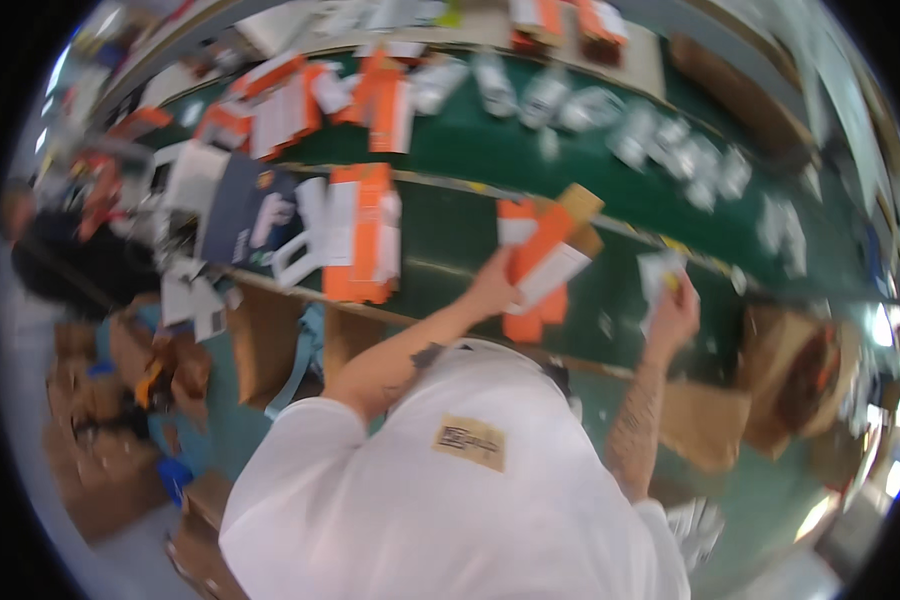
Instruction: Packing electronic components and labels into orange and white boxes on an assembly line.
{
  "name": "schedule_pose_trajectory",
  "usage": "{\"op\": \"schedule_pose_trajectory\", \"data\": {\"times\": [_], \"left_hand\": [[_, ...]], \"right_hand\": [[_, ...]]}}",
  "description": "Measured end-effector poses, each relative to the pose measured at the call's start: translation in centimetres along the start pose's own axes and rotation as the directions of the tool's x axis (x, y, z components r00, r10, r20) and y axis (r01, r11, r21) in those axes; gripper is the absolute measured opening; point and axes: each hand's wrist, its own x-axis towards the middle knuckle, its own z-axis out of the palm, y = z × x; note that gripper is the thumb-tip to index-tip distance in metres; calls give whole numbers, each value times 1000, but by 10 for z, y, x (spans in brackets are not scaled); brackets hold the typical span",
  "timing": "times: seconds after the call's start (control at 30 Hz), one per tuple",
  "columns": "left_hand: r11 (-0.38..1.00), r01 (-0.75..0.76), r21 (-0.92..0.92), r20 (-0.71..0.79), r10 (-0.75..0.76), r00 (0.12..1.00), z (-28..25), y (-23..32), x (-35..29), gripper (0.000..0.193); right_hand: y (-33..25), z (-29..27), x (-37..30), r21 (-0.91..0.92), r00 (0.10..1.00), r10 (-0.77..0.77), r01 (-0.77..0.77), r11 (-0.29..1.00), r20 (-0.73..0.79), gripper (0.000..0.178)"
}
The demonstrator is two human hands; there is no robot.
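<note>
My left hand (492,286) is closed around a slim orange-and-white carton (552,250), tilted up to the right with its brown flaps open at the far end. Beneath it, more orange cartons (523,326) lie on the green work surface (440,240). Off to the right, my right hand (678,315) pinches a small clear plastic packet (656,282) with a bit of yellow at the fingertips. Blur hides what the packet contains. A gap separates the packet from the carton.
A stack of orange-and-white cartons (362,235) stands left of my hands. Clear-wrapped items (547,97) line the far green strip, beside more cartons (280,115). Large cardboard boxes (770,385) sit at the right. A person in dark clothing (85,262) is at the far left.
</note>
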Motion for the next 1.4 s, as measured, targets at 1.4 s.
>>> {"op": "schedule_pose_trajectory", "data": {"times": [1.4], "left_hand": [[958, -83, 274, -126, 121, 985, 51, 88, 27, 46]], "right_hand": [[-23, 127, -32, 343, 948, 219, -290, 893, 233, 39]]}}
